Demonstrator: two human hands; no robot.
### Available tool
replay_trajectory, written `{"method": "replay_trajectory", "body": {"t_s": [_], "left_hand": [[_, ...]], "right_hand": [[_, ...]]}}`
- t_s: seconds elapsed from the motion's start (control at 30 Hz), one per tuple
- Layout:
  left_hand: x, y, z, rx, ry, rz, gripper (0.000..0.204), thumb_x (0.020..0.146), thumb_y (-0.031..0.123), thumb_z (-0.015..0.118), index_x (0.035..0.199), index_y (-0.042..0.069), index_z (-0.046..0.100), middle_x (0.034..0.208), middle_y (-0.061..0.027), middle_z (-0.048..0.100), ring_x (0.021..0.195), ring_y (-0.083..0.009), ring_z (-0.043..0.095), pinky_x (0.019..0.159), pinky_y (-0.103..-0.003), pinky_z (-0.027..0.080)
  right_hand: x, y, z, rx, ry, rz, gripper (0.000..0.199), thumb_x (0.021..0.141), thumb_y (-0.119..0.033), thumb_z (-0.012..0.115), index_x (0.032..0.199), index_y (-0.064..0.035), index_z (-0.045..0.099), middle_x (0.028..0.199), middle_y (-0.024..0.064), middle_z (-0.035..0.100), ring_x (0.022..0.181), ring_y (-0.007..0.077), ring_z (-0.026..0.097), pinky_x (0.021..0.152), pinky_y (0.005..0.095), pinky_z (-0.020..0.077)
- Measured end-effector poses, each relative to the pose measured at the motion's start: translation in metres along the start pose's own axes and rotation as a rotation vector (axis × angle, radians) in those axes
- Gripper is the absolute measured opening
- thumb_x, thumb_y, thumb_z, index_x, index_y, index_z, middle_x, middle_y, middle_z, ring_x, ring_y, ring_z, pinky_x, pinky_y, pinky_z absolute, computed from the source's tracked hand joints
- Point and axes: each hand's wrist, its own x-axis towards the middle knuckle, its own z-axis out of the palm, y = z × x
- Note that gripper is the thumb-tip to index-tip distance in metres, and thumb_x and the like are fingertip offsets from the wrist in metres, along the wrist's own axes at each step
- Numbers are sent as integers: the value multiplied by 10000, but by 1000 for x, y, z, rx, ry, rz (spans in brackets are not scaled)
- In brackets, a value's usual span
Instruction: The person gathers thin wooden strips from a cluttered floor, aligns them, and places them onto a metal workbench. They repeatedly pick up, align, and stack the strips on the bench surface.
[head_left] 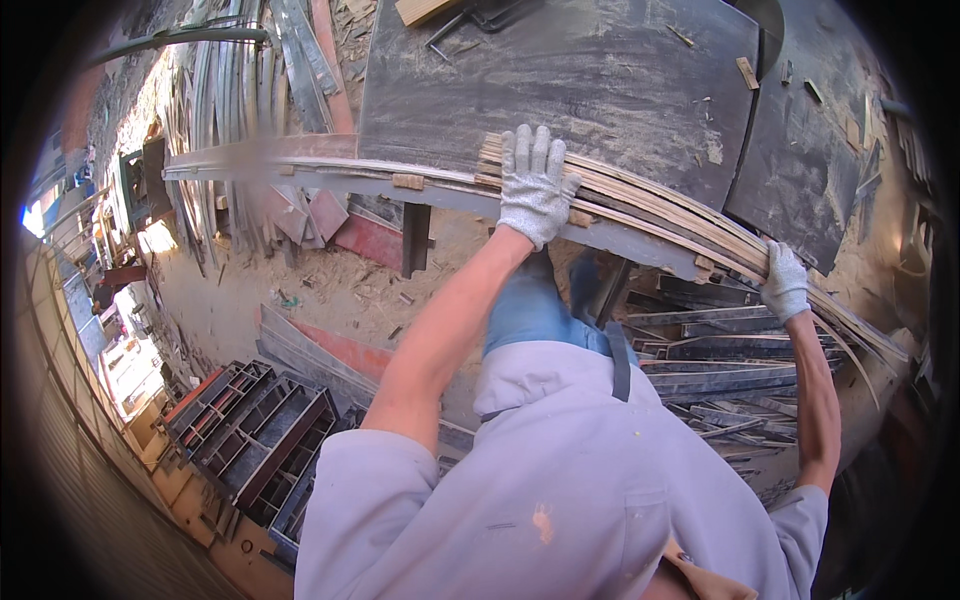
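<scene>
In a pale knitted work glove, my left hand (533, 185) lies with its fingers stretched out across the near ends of a bundle of thin wood strips (650, 205). The strips lie along the near edge of a dark worktable (570, 90) and run off to the right. There my right hand (785, 280), gloved alike, is wrapped round the bundle; its fingertips are partly hidden. A long grey rail (450, 190) runs along the table's front, with small wood blocks (408, 181) on it.
A black bent metal bar (485, 20) and wood scraps (747, 73) lie on the dusty tabletop. Long strips (230, 130) stand stacked at the far left. Dark offcuts (720, 350) are piled below the table at right, and metal frames (250, 430) lie at lower left.
</scene>
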Motion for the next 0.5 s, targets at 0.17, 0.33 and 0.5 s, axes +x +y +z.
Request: {"method": "replay_trajectory", "body": {"t_s": [0.17, 0.33, 0.5], "left_hand": [[6, -3, -4, -151, 26, 53, 546, 958, 407, 626, 1314, -2, 565, 1346, -228, 556, 1354, -438, 472, 1267, -616, 231], [11, 1, -12, -126, 85, 49, 449, 949, 353, 665, 1245, 27, 577, 1218, -200, 583, 1254, -408, 518, 1230, -620, 289], [20, 5, -14, -76, 114, 91, 416, 977, 317, 654, 1243, 7, 572, 1221, -212, 583, 1237, -418, 535, 1236, -594, 302]], "right_hand": [[-4, -3, 2, 6, 26, -9, 638, 713, -17, 718, 1325, -3, 536, 1171, 221, 619, 1079, 418, 637, 907, 496, 546], [2, -4, -13, 17, 108, -66, 449, 722, -16, 669, 1156, -21, 555, 1051, 211, 617, 1003, 405, 642, 844, 494, 546], [-2, -3, -19, -34, 90, -43, 470, 725, -45, 692, 1182, -17, 585, 1083, 194, 615, 1037, 385, 640, 876, 479, 557]]}}
